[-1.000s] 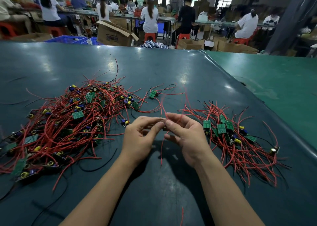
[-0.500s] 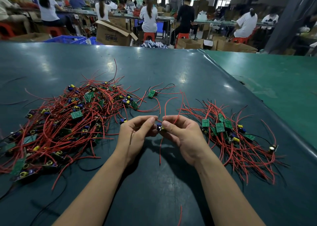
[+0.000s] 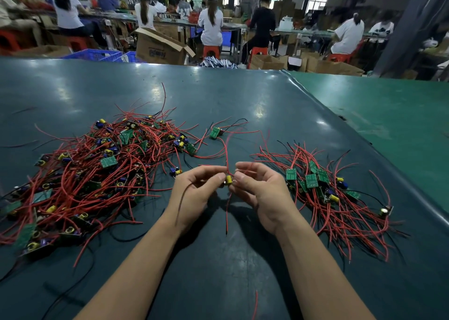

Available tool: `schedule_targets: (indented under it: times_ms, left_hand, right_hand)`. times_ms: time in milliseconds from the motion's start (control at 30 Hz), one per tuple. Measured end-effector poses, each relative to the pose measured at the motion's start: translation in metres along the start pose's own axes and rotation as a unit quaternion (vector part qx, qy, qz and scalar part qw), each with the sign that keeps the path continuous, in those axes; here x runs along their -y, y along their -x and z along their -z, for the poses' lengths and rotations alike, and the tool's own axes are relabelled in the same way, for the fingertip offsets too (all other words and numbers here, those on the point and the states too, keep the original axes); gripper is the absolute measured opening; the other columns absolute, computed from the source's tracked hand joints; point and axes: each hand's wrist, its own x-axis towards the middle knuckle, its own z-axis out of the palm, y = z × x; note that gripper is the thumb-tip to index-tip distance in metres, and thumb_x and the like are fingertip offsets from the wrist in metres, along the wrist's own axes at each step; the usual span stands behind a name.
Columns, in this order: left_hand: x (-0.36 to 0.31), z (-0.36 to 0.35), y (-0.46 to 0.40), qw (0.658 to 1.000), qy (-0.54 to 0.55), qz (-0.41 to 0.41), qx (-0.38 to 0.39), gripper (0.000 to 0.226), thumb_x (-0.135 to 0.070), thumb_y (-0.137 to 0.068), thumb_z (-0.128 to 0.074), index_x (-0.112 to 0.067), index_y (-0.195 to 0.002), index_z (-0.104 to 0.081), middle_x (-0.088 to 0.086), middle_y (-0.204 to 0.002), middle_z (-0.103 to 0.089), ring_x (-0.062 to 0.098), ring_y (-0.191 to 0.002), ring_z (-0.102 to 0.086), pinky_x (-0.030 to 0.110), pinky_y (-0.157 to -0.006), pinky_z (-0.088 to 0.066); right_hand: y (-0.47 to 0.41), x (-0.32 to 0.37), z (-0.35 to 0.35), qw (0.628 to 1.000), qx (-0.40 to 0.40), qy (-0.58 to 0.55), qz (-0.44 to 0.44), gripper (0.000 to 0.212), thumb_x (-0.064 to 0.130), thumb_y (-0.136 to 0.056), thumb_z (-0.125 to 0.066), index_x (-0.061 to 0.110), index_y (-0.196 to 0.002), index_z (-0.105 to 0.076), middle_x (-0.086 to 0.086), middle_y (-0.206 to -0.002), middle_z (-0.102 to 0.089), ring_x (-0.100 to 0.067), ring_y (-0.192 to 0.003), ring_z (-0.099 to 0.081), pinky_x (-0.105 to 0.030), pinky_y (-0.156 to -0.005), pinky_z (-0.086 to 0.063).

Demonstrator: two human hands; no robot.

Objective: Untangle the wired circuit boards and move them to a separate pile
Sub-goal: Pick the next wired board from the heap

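Observation:
A small circuit board with a yellow capacitor [image 3: 228, 180] sits between my two hands above the table's middle. My left hand [image 3: 194, 193] pinches it from the left, and a thin black wire hangs over that hand. My right hand [image 3: 261, 193] pinches it from the right, other fingers loosely curled. Red wires run up and down from the board. A large tangled heap of boards with red wires [image 3: 80, 173] lies to the left. A smaller, straighter pile [image 3: 335, 198] lies to the right. One single board [image 3: 215, 133] lies apart behind my hands.
The dark green table [image 3: 218, 96] ends in a raised edge on the right, beside a lighter green table [image 3: 388, 115]. A loose red wire piece [image 3: 255, 302] lies near my right forearm. Seated people, cardboard boxes and blue crates fill the background.
The held board has turned so its yellow capacitor now shows. My hands have drawn slightly apart, and a red wire now stands up from between them.

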Motion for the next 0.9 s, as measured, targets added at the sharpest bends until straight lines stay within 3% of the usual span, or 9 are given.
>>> schedule_targets:
  times_ms: [200,333,433,533,633,767,900]
  left_hand:
    - [0.0,0.003,-0.004,0.982,0.177,0.066,-0.002,0.034,-0.011,-0.063,-0.077,-0.007,-0.096,-0.074,0.015,-0.098,-0.074,0.021,-0.092,-0.07,0.023,-0.08,-0.055]
    - [0.001,0.003,-0.004,0.984,0.167,0.058,-0.009,0.041,-0.013,-0.059,-0.08,-0.007,-0.099,-0.072,0.014,-0.098,-0.074,0.022,-0.095,-0.069,0.028,-0.088,-0.055]
    - [0.001,0.004,-0.003,0.988,0.141,0.057,-0.021,0.042,-0.023,-0.056,-0.084,-0.01,-0.095,-0.074,0.015,-0.095,-0.075,0.021,-0.09,-0.07,0.025,-0.079,-0.055]
    - [0.0,0.004,-0.003,0.991,0.117,0.057,-0.024,0.039,-0.031,-0.053,-0.085,-0.013,-0.086,-0.077,0.011,-0.087,-0.075,0.016,-0.073,-0.067,0.02,-0.065,-0.054]
    - [-0.001,0.002,-0.003,0.991,0.118,0.06,-0.032,0.037,-0.034,-0.053,-0.084,-0.014,-0.083,-0.076,0.007,-0.081,-0.074,0.013,-0.067,-0.064,0.019,-0.062,-0.052]
    - [-0.003,0.0,-0.002,0.99,0.106,0.07,-0.065,0.019,-0.015,-0.068,-0.08,-0.012,-0.086,-0.074,0.008,-0.082,-0.072,0.015,-0.068,-0.062,0.021,-0.063,-0.052]
    - [-0.005,0.0,-0.004,0.981,0.149,0.089,-0.088,0.015,0.002,-0.085,-0.065,-0.008,-0.094,-0.07,0.007,-0.08,-0.072,0.011,-0.061,-0.061,0.018,-0.059,-0.051]
  right_hand:
    - [0.002,0.002,0.001,0.999,0.018,0.03,0.019,0.013,-0.008,-0.086,-0.064,0.004,-0.085,-0.067,-0.007,-0.079,-0.071,-0.016,-0.066,-0.066,-0.025,-0.059,-0.058]
    - [0.003,0.003,0.001,0.997,0.069,0.027,-0.004,0.014,-0.002,-0.087,-0.065,0.005,-0.1,-0.068,-0.009,-0.089,-0.073,-0.019,-0.068,-0.068,-0.028,-0.062,-0.058]
    - [0.003,0.002,0.001,0.997,0.062,0.047,0.012,0.01,0.0,-0.085,-0.069,0.004,-0.094,-0.069,-0.009,-0.085,-0.074,-0.017,-0.068,-0.067,-0.027,-0.063,-0.059]
    - [0.003,0.003,0.003,0.995,0.084,0.058,0.007,0.012,-0.003,-0.083,-0.069,0.004,-0.093,-0.068,-0.008,-0.081,-0.071,-0.017,-0.067,-0.067,-0.028,-0.063,-0.059]
    - [0.005,0.003,0.001,0.991,0.084,0.103,0.023,0.008,-0.001,-0.085,-0.069,0.005,-0.09,-0.068,-0.008,-0.075,-0.069,-0.017,-0.064,-0.064,-0.027,-0.06,-0.058]
    - [0.004,0.002,-0.004,0.987,0.005,0.109,0.12,0.01,-0.003,-0.09,-0.064,0.003,-0.097,-0.066,-0.012,-0.073,-0.065,-0.017,-0.06,-0.061,-0.025,-0.055,-0.056]
    - [0.004,0.006,-0.013,0.984,0.018,0.083,0.159,0.015,-0.004,-0.09,-0.063,0.004,-0.103,-0.066,-0.009,-0.069,-0.067,-0.019,-0.062,-0.064,-0.028,-0.057,-0.056]
